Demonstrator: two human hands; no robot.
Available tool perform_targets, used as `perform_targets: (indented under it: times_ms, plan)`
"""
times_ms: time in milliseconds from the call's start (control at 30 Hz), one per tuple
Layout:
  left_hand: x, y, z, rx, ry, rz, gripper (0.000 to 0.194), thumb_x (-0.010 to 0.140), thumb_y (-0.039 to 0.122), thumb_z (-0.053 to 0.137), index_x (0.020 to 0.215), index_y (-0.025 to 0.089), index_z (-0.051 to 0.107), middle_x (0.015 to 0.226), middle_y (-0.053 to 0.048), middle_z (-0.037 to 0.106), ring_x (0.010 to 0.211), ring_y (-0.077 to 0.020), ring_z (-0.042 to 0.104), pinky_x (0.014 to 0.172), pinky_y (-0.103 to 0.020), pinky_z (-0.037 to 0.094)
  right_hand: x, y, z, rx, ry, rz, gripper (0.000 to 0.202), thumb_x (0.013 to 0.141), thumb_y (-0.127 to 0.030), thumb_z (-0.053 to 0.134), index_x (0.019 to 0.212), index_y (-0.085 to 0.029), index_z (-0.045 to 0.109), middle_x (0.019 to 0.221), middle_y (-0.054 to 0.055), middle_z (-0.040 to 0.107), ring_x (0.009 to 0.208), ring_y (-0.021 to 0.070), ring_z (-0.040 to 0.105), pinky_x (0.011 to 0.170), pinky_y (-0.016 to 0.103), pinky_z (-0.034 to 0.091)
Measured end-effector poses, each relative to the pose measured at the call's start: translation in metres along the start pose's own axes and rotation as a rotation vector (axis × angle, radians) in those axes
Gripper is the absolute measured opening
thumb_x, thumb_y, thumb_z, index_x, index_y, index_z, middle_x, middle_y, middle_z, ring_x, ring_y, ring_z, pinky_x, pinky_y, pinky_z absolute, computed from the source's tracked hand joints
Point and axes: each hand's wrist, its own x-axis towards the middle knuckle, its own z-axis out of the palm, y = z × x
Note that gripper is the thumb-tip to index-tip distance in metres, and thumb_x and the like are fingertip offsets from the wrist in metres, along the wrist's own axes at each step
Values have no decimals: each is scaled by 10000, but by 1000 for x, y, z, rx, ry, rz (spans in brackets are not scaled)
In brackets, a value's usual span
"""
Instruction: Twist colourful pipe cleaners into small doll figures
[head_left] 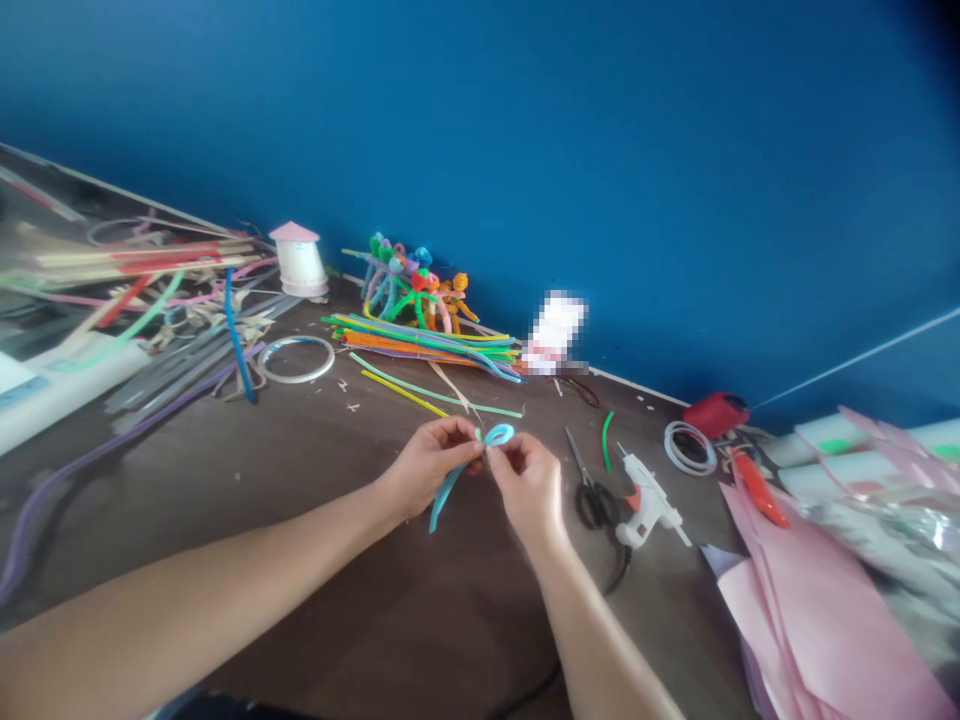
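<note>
Both hands meet over the dark table [315,590], working on a light blue pipe cleaner [498,435] bent into a loop at its upper end. My left hand [435,460] pinches it at the base of the loop, and a loose tail hangs below the fingers. With thumb and finger, my right hand [526,480] grips the loop's lower right side. A thin light stem pokes up by the left fingertips; its kind is unclear. Just beyond the hands lie a yellow pipe cleaner [403,392] and a pale green pipe cleaner [435,385].
Behind lie a bundle of pipe cleaners [427,345] and several colourful pipe-cleaner figures [420,285]. Scissors [596,500] and a white glue gun [651,500] rest right of my hands. Pink paper [832,620] covers the right side. Left stand a small white tower [301,265] and a wire coil [296,360].
</note>
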Motion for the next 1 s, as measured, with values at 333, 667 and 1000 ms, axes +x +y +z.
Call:
perform_targets:
  times_ms: [333,667,1000]
  plan:
    - [2,0,0,-42,120,-14,193,608,193,698,661,136,522,547,39,558,490,-62,522,522,-181,423,1,9,5,151,-79,88,88,701,-227,554,740,-150,573,577,-10,592,455,97,521,447,199,421]
    - [1,-2,3,-13,129,44,160,617,180,681,646,132,530,526,47,521,480,-52,488,491,-169,393,-4,5,1,-322,84,-328,120,764,-207,506,696,-174,599,633,15,579,595,127,537,587,232,422]
    - [0,0,0,8,77,-7,141,633,199,673,708,131,575,564,35,511,486,-42,459,433,-139,350,-3,5,-4,-557,108,-504,123,784,-152,477,700,-175,564,632,2,546,584,108,510,590,211,381]
